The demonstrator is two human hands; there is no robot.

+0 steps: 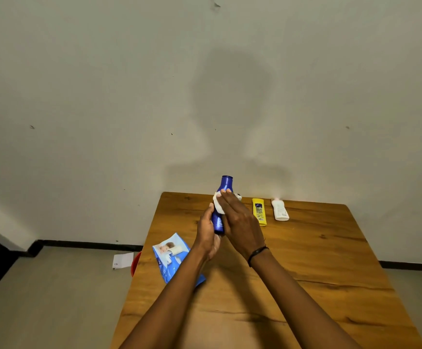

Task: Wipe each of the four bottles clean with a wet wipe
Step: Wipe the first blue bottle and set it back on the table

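Observation:
My left hand [207, 233] grips the lower part of a dark blue bottle [225, 184] and holds it up above the table, its far end pointing at the wall. My right hand [240, 221] presses a white wet wipe [218, 203] against the bottle's side, fingers laid flat over it. A yellow bottle [259, 211] and a white bottle [279, 209] lie flat on the table near its far edge, to the right of my hands. A fourth bottle is mostly hidden behind my right hand.
A blue pack of wet wipes [171, 255] lies on the wooden table [318, 268] near its left edge, partly under my left forearm. On the floor to the left are a red bin [136, 263] and a white paper [122, 260]. The wall stands just behind the table.

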